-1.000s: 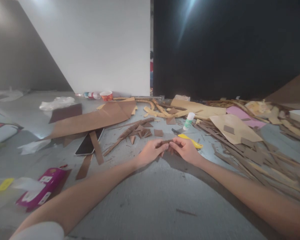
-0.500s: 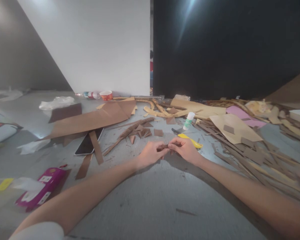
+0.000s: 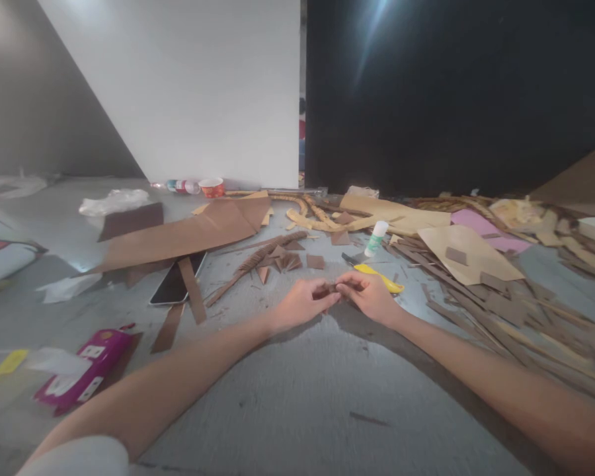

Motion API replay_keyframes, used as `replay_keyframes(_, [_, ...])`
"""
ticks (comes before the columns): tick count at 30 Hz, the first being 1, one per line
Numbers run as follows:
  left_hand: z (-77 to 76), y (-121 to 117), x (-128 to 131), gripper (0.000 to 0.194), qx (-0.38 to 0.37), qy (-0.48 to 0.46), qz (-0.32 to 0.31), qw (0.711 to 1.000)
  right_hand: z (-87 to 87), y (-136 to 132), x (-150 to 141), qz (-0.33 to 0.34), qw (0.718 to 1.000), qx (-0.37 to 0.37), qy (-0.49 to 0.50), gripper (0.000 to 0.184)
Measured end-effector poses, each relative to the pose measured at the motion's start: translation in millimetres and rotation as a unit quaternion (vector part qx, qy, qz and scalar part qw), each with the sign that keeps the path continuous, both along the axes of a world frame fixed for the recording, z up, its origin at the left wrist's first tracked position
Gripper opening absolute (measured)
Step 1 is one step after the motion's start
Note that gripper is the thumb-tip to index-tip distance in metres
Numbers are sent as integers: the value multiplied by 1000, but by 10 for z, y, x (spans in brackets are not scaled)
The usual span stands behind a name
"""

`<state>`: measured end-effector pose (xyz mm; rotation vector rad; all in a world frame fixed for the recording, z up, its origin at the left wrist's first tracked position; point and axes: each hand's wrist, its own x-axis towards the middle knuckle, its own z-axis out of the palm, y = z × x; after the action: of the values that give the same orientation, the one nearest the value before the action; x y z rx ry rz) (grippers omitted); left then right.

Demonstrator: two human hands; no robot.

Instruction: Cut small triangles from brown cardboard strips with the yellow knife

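Observation:
My left hand (image 3: 301,303) and my right hand (image 3: 368,295) meet over the grey floor, fingertips pinched together on a small brown paper strip (image 3: 330,289) held between them. Most of the strip is hidden by my fingers. A yellow cutter (image 3: 379,277) lies just behind my right hand. A white glue stick with a green label (image 3: 375,238) stands a little farther back. Small folded brown paper triangles (image 3: 277,261) lie ahead of my left hand.
A large brown paper sheet (image 3: 178,238) and a dark phone (image 3: 174,283) lie to the left. A pink box (image 3: 82,378) sits near left. Brown strips (image 3: 490,311), tan sheets (image 3: 469,254) and a pink sheet (image 3: 480,225) pile up on the right. A small cup (image 3: 211,188) stands by the wall.
Both hands stay pinched on the strip, fingers shifting slightly; less of the strip shows between them now. The view has moved a touch.

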<state>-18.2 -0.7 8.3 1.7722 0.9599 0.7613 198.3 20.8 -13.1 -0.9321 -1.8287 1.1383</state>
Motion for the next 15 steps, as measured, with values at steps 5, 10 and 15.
replay_keyframes(5, [-29,8,2,29,0,-9,1,1000,14,-11,-7,3,1000,3,9,38])
replay_keyframes(10, [-68,24,4,29,-7,-21,2,1000,1,-9,-8,-1,1000,16,4,37])
replay_keyframes(15, [-26,11,11,32,-9,-23,11,1000,-26,-7,-2,-3,1000,19,13,32])
